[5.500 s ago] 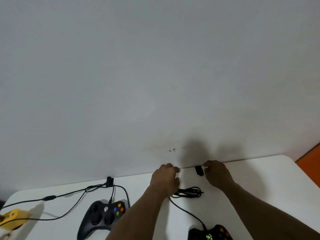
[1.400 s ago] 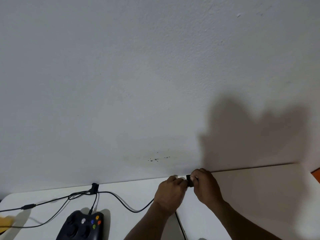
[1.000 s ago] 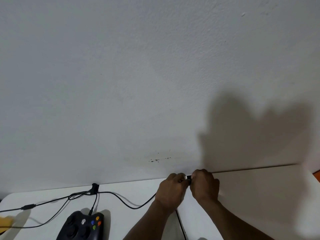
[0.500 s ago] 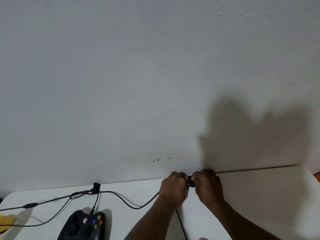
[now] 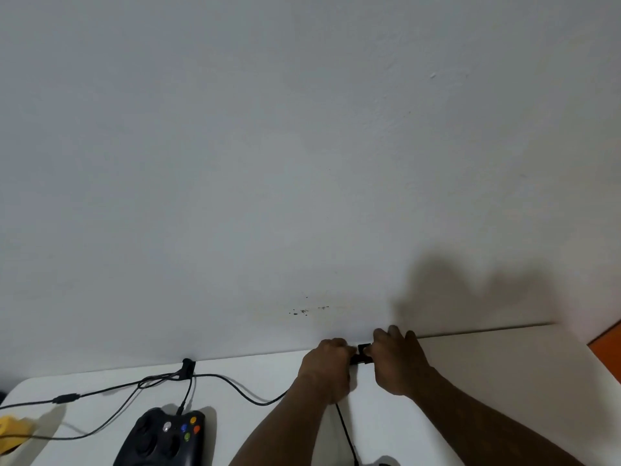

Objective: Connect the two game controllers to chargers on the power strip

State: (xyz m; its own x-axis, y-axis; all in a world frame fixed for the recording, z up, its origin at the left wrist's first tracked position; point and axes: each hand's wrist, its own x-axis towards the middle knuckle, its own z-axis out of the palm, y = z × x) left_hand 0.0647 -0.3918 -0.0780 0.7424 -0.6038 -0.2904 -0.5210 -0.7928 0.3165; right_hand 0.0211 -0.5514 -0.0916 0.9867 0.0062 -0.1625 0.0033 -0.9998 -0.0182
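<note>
Left hand (image 5: 327, 361): at 6 o'clock of the view, fingers curled, tips at the 9 o'clock end of the small black charger block (image 5: 363, 350); what they pinch is hidden, so I cannot tell.
Right hand (image 5: 398, 361): just at 3 o'clock of the left one, pinching the block's other end.
Block: between both hands, at the far edge of the white table (image 5: 487, 381).
Thin black cable (image 5: 343, 428): comes from under the left hand and runs toward 6 o'clock.
Black game controller with coloured buttons (image 5: 164, 438): at 7 o'clock, flat on the table, well apart from the hands.
</note>
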